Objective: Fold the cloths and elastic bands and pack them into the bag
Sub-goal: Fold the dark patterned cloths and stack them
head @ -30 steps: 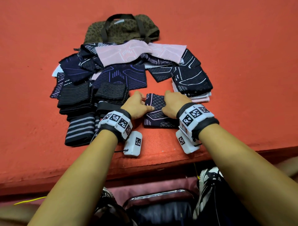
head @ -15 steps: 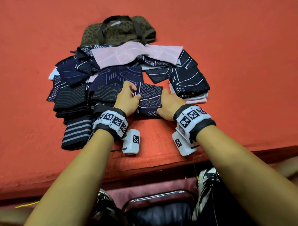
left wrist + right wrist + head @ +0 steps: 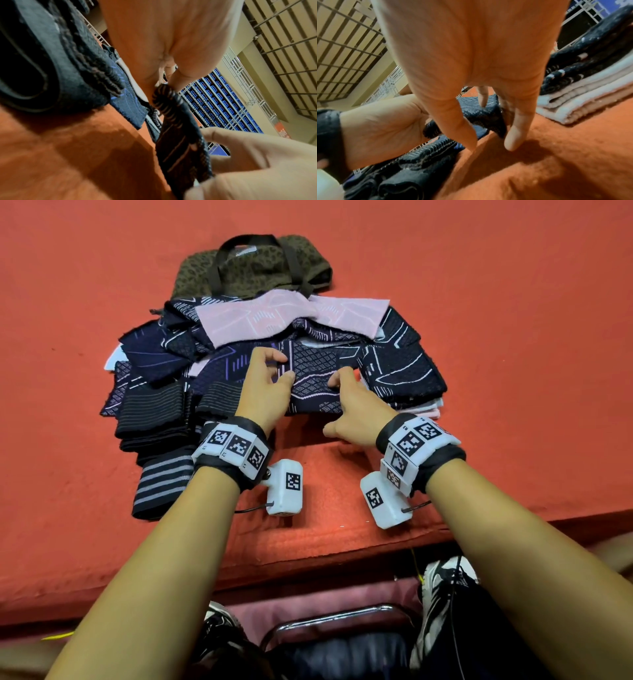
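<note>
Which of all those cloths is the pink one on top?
The pale pink cloth with white line patterns lies spread across the far top of the pile, just in front of the olive leopard-print bag. The cloths around it are dark navy.

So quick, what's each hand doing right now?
Left hand: pinching the folded dark cloth.
Right hand: holding the same cloth's other end.

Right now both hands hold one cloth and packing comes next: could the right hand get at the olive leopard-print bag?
Probably not directly: the right hand grips the dark diamond-patterned cloth, and the cloth pile with the pink cloth lies before the olive leopard-print bag.
</note>
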{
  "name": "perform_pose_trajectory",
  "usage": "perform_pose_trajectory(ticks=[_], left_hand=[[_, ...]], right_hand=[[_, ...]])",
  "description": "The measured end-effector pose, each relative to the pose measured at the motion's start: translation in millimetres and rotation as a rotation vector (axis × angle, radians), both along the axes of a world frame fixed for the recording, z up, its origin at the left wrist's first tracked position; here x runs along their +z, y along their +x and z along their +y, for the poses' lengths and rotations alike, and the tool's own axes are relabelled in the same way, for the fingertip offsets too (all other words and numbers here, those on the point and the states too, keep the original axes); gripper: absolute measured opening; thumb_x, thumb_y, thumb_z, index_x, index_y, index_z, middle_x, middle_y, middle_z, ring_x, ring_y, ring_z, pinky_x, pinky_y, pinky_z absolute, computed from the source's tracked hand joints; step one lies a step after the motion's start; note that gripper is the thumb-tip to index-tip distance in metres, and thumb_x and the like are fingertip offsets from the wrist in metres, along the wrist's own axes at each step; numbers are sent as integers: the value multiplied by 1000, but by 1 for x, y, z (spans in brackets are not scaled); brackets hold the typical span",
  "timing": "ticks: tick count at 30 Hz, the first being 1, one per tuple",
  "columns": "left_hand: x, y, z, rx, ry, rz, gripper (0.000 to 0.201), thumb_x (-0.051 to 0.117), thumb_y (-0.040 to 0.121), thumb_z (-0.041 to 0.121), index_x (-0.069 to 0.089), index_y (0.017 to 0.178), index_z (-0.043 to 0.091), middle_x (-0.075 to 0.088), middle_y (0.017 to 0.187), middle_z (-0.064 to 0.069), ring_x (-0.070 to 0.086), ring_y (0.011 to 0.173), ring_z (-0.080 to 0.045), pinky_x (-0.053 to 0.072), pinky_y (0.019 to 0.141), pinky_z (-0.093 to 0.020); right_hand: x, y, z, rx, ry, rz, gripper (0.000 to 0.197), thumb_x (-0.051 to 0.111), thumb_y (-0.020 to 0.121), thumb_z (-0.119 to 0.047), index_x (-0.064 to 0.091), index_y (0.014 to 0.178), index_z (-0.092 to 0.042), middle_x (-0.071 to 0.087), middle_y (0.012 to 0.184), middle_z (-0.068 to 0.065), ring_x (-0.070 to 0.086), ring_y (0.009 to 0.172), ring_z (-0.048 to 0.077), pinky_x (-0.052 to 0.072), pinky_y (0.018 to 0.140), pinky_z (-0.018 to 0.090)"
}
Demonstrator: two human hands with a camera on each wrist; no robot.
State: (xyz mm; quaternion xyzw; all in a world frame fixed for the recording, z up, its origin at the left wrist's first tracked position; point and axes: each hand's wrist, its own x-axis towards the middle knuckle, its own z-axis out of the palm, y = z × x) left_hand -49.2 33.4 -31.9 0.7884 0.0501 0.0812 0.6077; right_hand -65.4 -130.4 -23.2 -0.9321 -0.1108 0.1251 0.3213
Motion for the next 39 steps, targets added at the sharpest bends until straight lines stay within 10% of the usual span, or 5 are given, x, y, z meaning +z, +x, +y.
perform_pose_trajectory(ticks=[13,21,26,32,39], left_hand=[[11,18,-11,-67,-157,9,36,58,94,6,30,115,11,64,105,-6,66,75,-5,56,66,-30],[16,30,-48,-207,-108,62,45,55,94,-3,36,134,1,57,115,-10,59,79,-10,43,52,-9],[16,34,-63,-206,-153,50,47,55,93,-7,35,135,3,55,116,-7,65,76,4,51,65,-16],[9,34,-83,-301,-113,141,50,54,92,-6,42,139,3,58,130,-12,60,119,-23,51,102,-43],[7,32,-92,-368,-14,129,66,67,81,14,46,142,4,69,116,-4,72,96,-18,56,94,-38]], right_hand=[[27,10,-25,-154,80,-292,32,57,82,-9,52,113,-16,40,111,3,41,75,9,30,62,19],[23,17,-47,-282,3,-323,42,54,82,-9,50,124,-10,42,127,11,52,109,31,38,93,30],[23,22,-57,-332,-10,-354,47,53,83,-8,50,129,-5,41,131,13,50,117,31,39,104,35],[21,24,-79,-368,-73,-293,39,48,82,-5,51,120,0,41,126,14,46,117,32,39,104,36],[10,21,-87,-408,-107,-201,36,51,82,-10,51,117,-1,40,123,14,46,115,35,40,104,38]])
